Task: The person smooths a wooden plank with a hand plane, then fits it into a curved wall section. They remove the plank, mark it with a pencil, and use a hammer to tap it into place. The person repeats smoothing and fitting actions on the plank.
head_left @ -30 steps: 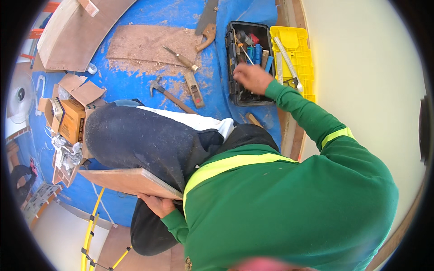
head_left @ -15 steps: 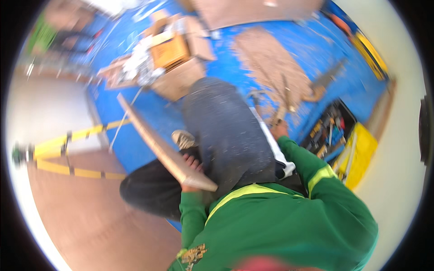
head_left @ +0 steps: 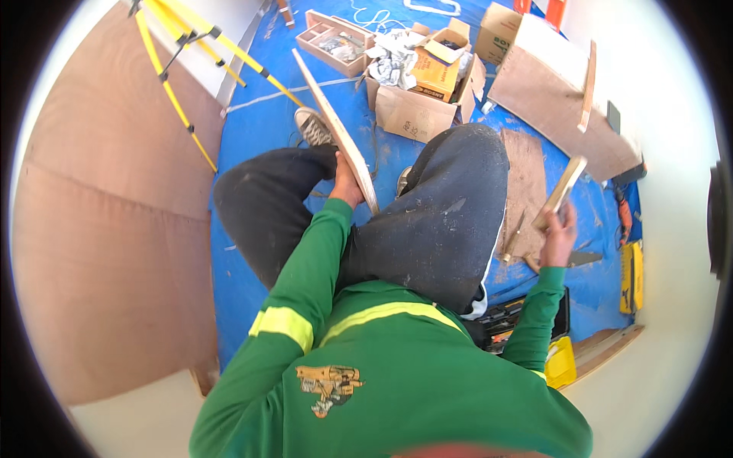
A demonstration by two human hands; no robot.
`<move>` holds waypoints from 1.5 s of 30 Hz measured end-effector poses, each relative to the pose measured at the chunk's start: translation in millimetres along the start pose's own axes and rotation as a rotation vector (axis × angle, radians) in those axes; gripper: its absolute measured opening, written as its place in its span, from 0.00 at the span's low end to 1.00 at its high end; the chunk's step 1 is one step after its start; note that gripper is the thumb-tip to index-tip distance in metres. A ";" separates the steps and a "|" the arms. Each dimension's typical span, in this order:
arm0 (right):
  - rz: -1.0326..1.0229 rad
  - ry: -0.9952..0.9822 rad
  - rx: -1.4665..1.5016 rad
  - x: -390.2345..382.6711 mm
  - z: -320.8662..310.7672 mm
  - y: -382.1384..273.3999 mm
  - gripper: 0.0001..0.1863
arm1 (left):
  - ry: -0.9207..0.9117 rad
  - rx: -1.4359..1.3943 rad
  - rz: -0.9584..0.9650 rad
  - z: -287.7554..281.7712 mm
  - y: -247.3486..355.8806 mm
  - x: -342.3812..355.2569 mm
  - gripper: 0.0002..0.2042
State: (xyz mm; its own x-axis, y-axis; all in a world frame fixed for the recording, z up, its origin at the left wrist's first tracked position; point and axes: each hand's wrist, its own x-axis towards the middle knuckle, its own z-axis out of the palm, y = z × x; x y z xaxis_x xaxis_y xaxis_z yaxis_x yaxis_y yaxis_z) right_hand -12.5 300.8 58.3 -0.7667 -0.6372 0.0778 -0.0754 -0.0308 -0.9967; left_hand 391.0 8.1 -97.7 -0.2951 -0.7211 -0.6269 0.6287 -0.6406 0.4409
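Note:
My left hand is closed around the lower part of a long, narrow wooden board, which stands tilted between my knees. Off to the right, my right hand grips a pale wooden block near its lower end, raised above the floor; its exact kind is unclear. Below that hand lie a chisel-like tool with a wooden handle and a handsaw. Both are by a brown plywood sheet.
An open cardboard box stands ahead on the blue sheet, beside a wooden tray. A yellow tripod stands left, by a wood panel. A black toolbox and yellow level lie right.
My right hand has come up from the tools on the floor with the wooden block in it. The board in my left hand now stands steeper. The view has turned.

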 end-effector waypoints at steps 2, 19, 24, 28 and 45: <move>-0.195 -0.051 -0.003 19.2 15.3 -70.9 0.35 | 0.031 -0.020 0.071 9.3 -7.6 0.5 0.36; -0.165 -0.681 -0.277 -58.8 299.8 -30.4 0.29 | -0.138 -0.203 0.160 8.2 -47.3 46.3 0.41; -0.181 -0.922 -0.650 -41.8 308.1 -29.5 0.31 | 0.045 -0.068 0.199 -24.8 -43.8 77.2 0.42; -0.287 -0.956 -0.630 -38.3 321.5 -20.4 0.26 | 0.208 -0.015 0.150 -38.6 -35.8 104.6 0.47; -0.450 -0.670 -0.554 -64.3 348.4 29.4 0.32 | 0.158 -0.043 0.121 -58.7 -39.5 149.8 0.49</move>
State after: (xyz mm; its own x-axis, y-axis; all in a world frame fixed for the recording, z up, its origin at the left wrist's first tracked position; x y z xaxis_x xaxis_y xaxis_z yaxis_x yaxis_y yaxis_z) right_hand 256.7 72.6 15.5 -0.0850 -0.9654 0.2466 -0.6923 -0.1208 -0.7114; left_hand 364.2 -59.1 -246.7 -0.1008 -0.7394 -0.6657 0.6841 -0.5374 0.4932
